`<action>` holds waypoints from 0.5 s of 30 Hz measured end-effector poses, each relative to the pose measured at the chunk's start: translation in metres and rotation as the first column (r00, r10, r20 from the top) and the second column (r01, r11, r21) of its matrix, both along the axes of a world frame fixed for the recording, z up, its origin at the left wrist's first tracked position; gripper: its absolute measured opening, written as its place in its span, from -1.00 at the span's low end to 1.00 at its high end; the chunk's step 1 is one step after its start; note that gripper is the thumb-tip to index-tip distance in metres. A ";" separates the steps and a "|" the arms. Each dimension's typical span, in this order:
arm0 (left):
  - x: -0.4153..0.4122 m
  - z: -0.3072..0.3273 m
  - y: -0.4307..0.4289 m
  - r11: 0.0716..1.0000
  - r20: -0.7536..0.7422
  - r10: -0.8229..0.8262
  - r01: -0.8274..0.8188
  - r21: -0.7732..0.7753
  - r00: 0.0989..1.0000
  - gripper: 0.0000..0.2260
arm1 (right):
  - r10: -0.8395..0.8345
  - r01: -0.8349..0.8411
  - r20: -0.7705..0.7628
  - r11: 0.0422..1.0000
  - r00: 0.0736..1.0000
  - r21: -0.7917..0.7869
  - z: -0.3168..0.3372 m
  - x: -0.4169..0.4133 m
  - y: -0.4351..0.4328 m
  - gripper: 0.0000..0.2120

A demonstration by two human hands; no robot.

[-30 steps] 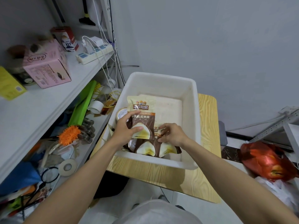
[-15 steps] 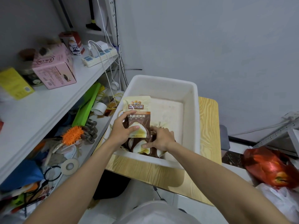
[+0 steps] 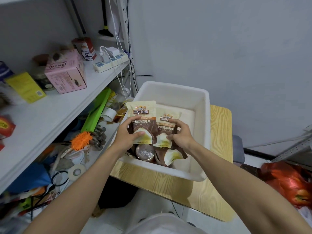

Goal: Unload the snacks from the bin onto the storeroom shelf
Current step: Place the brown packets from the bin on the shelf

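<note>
My left hand (image 3: 125, 138) grips a flat, glossy snack pouch, the left pouch (image 3: 141, 114), with my thumb pressed across its brown lower front and my fingers curled behind it. My right hand (image 3: 181, 134) curls round the right pouch (image 3: 164, 118), a matching one, fingers hooked over its front face. Both pouches are cream at the top and brown below, with a pale rounded nut printed on them. They stand nearly upright, side by side with edges overlapping, over the near left part of the bin (image 3: 206, 125). The bin is a white, smooth-walled plastic tub with rounded corners, sitting on a small wood-grain table (image 3: 221, 125). Under my hands, at the near end of the bin, lie a third pouch (image 3: 173, 155) and a round tin (image 3: 145, 152) with a silvery dimpled lid. To the left runs the white shelf (image 3: 50, 114), carrying a pink carton (image 3: 65, 73) and, farther off, a power strip (image 3: 110, 62).
</note>
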State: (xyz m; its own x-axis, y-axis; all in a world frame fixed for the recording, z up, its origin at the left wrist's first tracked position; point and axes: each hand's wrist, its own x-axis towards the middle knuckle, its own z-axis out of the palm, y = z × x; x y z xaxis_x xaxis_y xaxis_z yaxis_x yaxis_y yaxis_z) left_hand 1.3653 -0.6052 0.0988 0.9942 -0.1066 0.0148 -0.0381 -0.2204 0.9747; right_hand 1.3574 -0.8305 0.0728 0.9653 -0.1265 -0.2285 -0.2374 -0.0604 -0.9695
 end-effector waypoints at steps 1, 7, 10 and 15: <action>0.000 0.003 -0.001 1.000 -0.001 0.010 -0.010 -0.008 1.000 -0.50 | -0.028 0.027 0.016 0.999 0.999 0.030 0.007 0.002 -0.004 -0.36; 0.007 0.036 -0.008 0.997 0.058 0.071 -0.070 -0.024 0.996 -0.52 | -0.025 0.010 0.176 0.996 0.984 0.085 0.069 0.030 -0.026 -0.36; 0.011 0.059 -0.008 0.994 0.091 0.105 -0.102 -0.031 0.990 -0.51 | 0.060 -0.071 0.257 0.997 0.964 0.032 0.102 0.044 -0.026 -0.39; 0.011 0.097 0.002 0.981 0.130 0.185 -0.176 -0.075 0.974 -0.51 | 0.184 -0.193 0.326 0.981 0.927 -0.004 0.138 0.060 -0.007 -0.40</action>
State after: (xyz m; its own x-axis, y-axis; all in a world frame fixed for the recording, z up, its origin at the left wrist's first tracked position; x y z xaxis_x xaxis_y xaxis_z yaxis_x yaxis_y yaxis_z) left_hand 1.3767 -0.6030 0.1954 0.9851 0.0801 0.1520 -0.1362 -0.1747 0.9752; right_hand 1.4172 -0.8377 0.2108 0.9928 0.0668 0.0991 0.1022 -0.0454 -0.9937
